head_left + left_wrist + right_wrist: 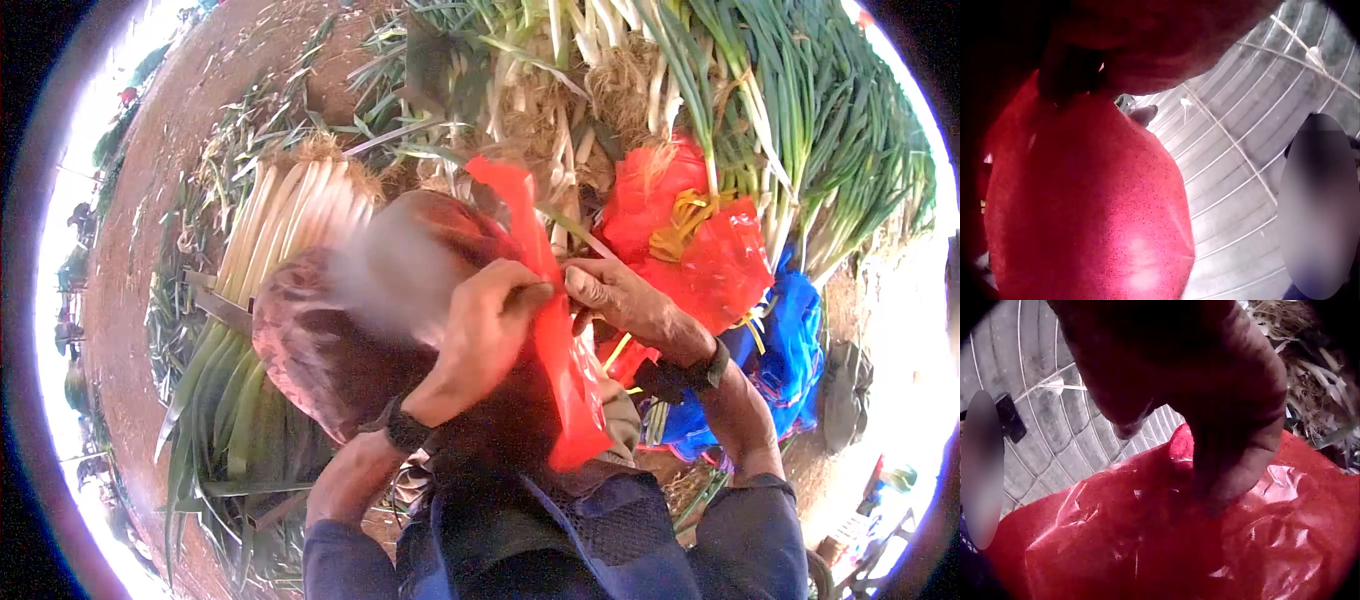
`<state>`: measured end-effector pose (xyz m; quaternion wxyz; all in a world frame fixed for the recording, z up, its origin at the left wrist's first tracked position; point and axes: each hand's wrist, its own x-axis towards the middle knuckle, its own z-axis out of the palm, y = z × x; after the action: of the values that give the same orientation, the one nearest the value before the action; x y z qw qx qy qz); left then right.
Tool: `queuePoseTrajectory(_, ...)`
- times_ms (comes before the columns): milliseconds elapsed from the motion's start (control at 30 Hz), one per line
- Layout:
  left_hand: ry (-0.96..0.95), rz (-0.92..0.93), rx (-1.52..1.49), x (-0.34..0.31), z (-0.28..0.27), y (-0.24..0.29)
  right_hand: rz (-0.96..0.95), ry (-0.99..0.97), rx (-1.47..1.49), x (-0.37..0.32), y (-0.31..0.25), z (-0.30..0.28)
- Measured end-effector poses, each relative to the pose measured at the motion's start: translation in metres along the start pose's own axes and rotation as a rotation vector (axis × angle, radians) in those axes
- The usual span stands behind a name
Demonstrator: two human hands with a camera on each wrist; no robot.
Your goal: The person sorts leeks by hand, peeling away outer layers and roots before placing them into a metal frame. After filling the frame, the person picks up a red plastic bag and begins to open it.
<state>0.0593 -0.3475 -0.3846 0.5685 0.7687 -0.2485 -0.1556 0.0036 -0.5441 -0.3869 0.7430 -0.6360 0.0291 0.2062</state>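
A red plastic bag (pixel 568 375) hangs as a narrow, folded strip between the two hands in the head view. My left hand (pixel 487 315) pinches its left edge with thumb and curled fingers. On the opposite edge my right hand (pixel 630 300) pinches the plastic, its thumb on top. Close up in the left wrist view, the bag (pixel 1097 200) spreads out below the dark, shadowed left hand (pixel 1147 50). In the right wrist view, the thumb and a finger of the right hand (pixel 1210 387) come down onto the crinkled bag (pixel 1147 531).
Leeks with white stalks (pixel 290 220) lie bundled at left over a metal bar (pixel 220 308). More leeks (pixel 820 130) are piled at the upper right. Beside them lie red plastic (pixel 640 215) with yellow ties (pixel 685 225) and blue netting (pixel 795 345). Patterned cloth (pixel 310 340) is under my left hand.
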Motion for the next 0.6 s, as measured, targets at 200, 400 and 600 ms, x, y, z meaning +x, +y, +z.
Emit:
queuePoseTrajectory(200,0.013,0.275,0.172,0.013,0.04,-0.003,0.061,0.163,0.0,-0.009,-0.008,-0.013)
queuePoseTrajectory(400,-0.083,0.363,0.054,0.008,0.048,0.005,0.049,0.368,-0.013,-0.017,-0.007,-0.037)
queuePoseTrajectory(600,-0.039,0.207,0.11,0.017,0.031,0.014,-0.042,0.488,-0.524,-0.035,-0.017,-0.026)
